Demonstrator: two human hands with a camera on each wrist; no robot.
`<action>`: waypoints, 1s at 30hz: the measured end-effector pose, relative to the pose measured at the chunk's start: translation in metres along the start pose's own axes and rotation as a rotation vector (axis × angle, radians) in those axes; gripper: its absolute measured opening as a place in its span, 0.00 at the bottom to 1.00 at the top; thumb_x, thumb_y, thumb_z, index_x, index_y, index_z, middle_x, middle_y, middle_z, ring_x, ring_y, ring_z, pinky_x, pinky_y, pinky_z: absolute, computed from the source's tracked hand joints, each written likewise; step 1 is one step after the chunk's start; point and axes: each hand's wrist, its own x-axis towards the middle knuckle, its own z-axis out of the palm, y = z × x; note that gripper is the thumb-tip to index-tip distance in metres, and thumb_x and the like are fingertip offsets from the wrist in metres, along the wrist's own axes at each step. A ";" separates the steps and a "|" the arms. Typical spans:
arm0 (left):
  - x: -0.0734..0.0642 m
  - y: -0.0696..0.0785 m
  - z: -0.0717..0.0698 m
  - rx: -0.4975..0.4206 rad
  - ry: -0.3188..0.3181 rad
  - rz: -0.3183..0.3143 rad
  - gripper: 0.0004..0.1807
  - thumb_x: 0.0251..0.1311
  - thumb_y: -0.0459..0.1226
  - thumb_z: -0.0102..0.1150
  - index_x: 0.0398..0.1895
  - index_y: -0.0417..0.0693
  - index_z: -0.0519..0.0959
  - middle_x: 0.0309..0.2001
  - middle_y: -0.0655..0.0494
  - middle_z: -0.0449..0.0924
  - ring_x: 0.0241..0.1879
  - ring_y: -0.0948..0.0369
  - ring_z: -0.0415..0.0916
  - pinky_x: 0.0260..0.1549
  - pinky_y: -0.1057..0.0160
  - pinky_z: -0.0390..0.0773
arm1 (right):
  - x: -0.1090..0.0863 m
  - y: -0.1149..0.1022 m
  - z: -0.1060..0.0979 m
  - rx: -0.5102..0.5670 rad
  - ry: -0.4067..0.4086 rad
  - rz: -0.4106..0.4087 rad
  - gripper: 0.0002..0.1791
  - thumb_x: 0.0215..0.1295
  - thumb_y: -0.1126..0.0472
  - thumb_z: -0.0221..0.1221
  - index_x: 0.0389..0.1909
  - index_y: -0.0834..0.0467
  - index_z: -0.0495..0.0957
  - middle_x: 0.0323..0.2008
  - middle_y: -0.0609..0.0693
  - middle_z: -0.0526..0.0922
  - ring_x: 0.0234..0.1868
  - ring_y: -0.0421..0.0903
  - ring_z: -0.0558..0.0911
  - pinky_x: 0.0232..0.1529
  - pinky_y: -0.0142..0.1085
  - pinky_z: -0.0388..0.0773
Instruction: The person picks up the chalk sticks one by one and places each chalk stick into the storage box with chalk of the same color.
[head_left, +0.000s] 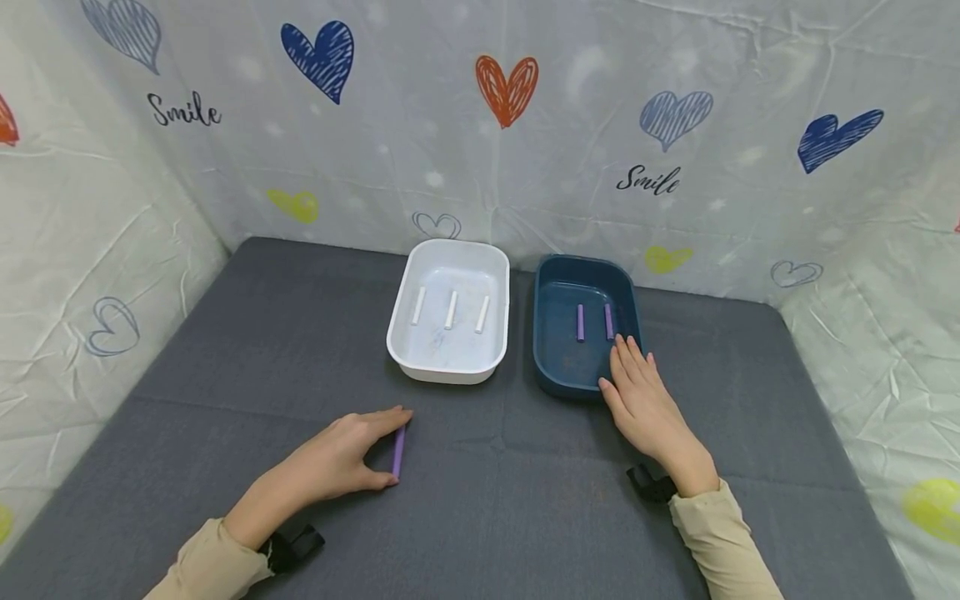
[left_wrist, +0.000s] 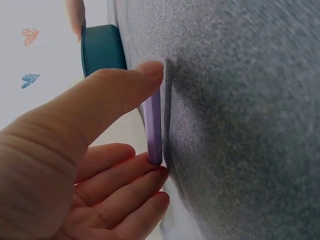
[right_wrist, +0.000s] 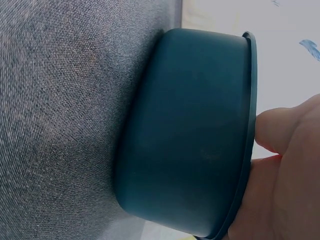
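Note:
My left hand (head_left: pixel 341 458) pinches a purple chalk stick (head_left: pixel 399 452) by its ends, between thumb and fingertips. In the left wrist view the chalk (left_wrist: pixel 154 127) stands close to the grey cloth, with a thin shadow beside it. My right hand (head_left: pixel 648 404) lies over the near right corner of a dark teal tray (head_left: pixel 573 383), fingers extended. The right wrist view shows the thumb (right_wrist: pixel 275 130) touching the tray's rim. Inside that tray lie two purple chalk sticks, one left (head_left: pixel 580 322) and one right (head_left: pixel 608 321), the latter close to my right fingertips.
Left of the teal tray stands a white tray (head_left: pixel 450 375) holding three white chalk sticks (head_left: pixel 451 310) in a row. Both trays sit near the far edge of the grey cloth-covered table (head_left: pixel 510 517). Behind hangs a pale curtain (head_left: pixel 420 150) printed with hearts.

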 end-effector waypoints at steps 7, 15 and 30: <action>0.006 0.004 0.001 -0.015 -0.013 0.021 0.41 0.47 0.37 0.78 0.64 0.28 0.72 0.62 0.34 0.73 0.61 0.43 0.73 0.56 0.45 0.74 | 0.000 0.000 0.000 0.000 0.000 0.000 0.36 0.81 0.48 0.36 0.75 0.72 0.48 0.78 0.63 0.42 0.78 0.56 0.38 0.74 0.57 0.38; 0.013 0.008 0.003 0.004 -0.012 0.048 0.41 0.47 0.37 0.78 0.63 0.28 0.72 0.61 0.37 0.75 0.60 0.46 0.75 0.56 0.47 0.76 | 0.000 0.000 -0.001 -0.002 -0.015 0.005 0.36 0.81 0.48 0.36 0.75 0.72 0.47 0.78 0.62 0.40 0.78 0.56 0.37 0.74 0.57 0.37; 0.032 0.021 0.009 -0.011 -0.014 0.088 0.41 0.46 0.36 0.78 0.64 0.27 0.71 0.62 0.37 0.75 0.61 0.47 0.75 0.57 0.49 0.75 | 0.001 0.000 0.000 -0.007 -0.003 -0.006 0.36 0.81 0.49 0.37 0.75 0.72 0.48 0.78 0.63 0.42 0.78 0.56 0.38 0.74 0.57 0.38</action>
